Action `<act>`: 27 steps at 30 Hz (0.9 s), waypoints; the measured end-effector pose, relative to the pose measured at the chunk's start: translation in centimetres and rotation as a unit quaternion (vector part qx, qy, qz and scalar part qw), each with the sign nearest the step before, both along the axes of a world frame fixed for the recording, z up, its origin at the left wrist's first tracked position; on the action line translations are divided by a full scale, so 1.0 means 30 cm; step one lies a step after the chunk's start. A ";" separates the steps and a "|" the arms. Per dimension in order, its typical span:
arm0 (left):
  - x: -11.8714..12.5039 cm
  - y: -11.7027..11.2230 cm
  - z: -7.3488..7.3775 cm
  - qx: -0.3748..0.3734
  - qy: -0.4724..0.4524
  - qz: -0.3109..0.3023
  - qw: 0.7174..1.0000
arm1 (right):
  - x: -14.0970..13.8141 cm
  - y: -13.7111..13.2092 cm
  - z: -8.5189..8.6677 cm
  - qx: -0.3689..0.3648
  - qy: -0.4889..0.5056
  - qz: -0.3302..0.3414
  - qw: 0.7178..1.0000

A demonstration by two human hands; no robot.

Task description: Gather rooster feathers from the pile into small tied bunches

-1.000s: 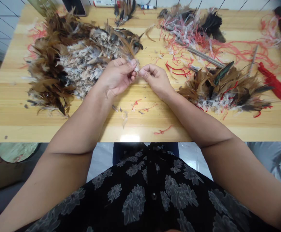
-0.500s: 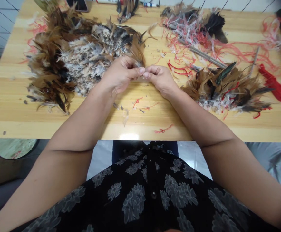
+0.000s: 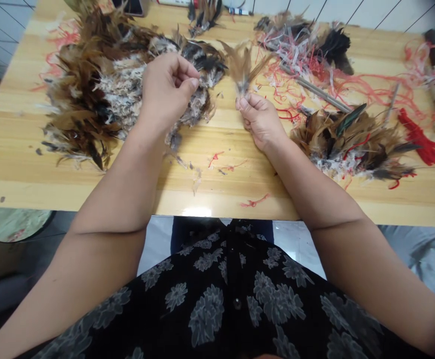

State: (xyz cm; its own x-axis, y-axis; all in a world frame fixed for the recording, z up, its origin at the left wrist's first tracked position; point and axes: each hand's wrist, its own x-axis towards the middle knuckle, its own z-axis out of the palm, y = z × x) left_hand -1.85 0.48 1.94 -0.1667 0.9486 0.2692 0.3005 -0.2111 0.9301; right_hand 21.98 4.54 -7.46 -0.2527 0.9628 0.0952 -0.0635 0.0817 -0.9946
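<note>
So the hands have just split up: half a second ago they were pinched together, now there's a clear gap. The small fan-shaped bunch of tan-brown feathers [image 3: 243, 67] is in the right hand [image 3: 260, 118] alone, base nipped between thumb and fingers, tips splayed away from the person, above the pale varnished wooden worktop [image 3: 210, 197]. Left hand [image 3: 168, 87] is over the big heap of brown, black and whitish fluffy feathers [image 3: 122, 77], fingers loosely curled, thumb near the fingertips; can't tell if it's got anything. Seems to me the handover's done, leaving the left free of that bunch.
</note>
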 end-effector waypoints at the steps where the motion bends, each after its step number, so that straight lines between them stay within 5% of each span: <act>1: -0.006 0.000 -0.002 -0.004 0.045 0.001 0.999 | 0.003 0.006 -0.007 -0.003 0.002 -0.004 1.000; 8: -0.001 0.014 -0.097 -0.129 0.077 -0.066 0.986 | -0.007 0.003 -0.008 0.016 0.005 -0.032 0.999; 14: -0.025 0.017 -0.159 -0.104 0.094 -0.091 0.986 | -0.030 -0.005 0.004 0.010 0.003 -0.039 0.999; 17: -0.014 0.002 -0.131 -0.115 0.178 -0.081 0.974 | -0.034 -0.029 0.025 0.009 -0.013 -0.046 0.999; 22: 0.037 -0.041 -0.041 -0.184 0.419 -0.077 0.886 | -0.035 -0.074 0.065 0.020 -0.042 -0.049 0.998; 27: 0.030 -0.033 -0.047 -0.154 0.382 -0.076 0.908 | -0.034 -0.073 0.060 0.028 -0.046 -0.046 0.998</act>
State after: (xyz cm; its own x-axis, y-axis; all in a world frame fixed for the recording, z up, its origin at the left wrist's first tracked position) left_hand -0.95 -0.49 0.54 0.0970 0.9948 -0.0310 0.8719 -0.0699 0.4846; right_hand 20.94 2.35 -5.66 -0.1744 0.9759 0.1308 0.0377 0.1393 -0.9895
